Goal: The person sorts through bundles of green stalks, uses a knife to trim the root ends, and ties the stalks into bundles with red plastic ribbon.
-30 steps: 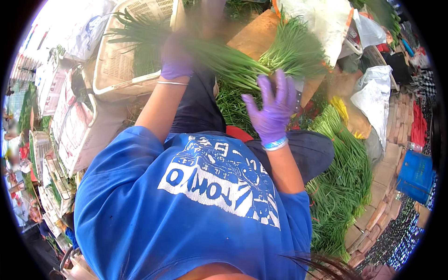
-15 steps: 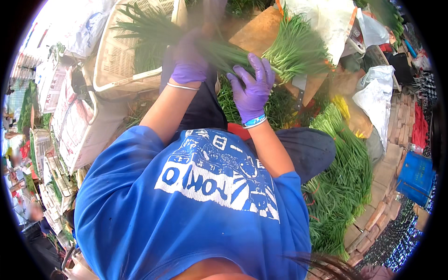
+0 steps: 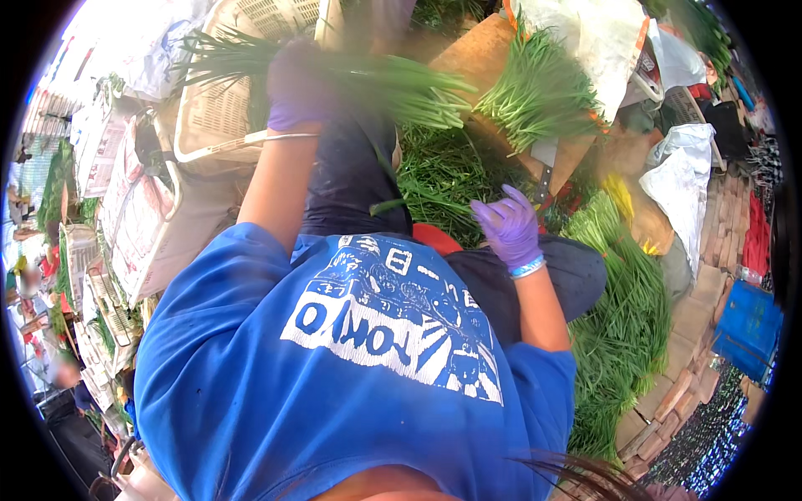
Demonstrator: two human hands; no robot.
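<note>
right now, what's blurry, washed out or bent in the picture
Head view: left hand and the greens it grips blurred, shirt sharper; head view: glare washing out the upper left around the bag; head view: paving curving along the right side.

- Tan, rectangular paving bricks (image 3: 706, 292) curve across my view from three to five o'clock.
- Between three and four o'clock I see a boxy blue container (image 3: 746, 328) just beside them.
- At four, a black, light-speckled surface (image 3: 710, 442); I can't tell its material.
- White glare (image 3: 109, 33) washes out my ten o'clock.
</note>
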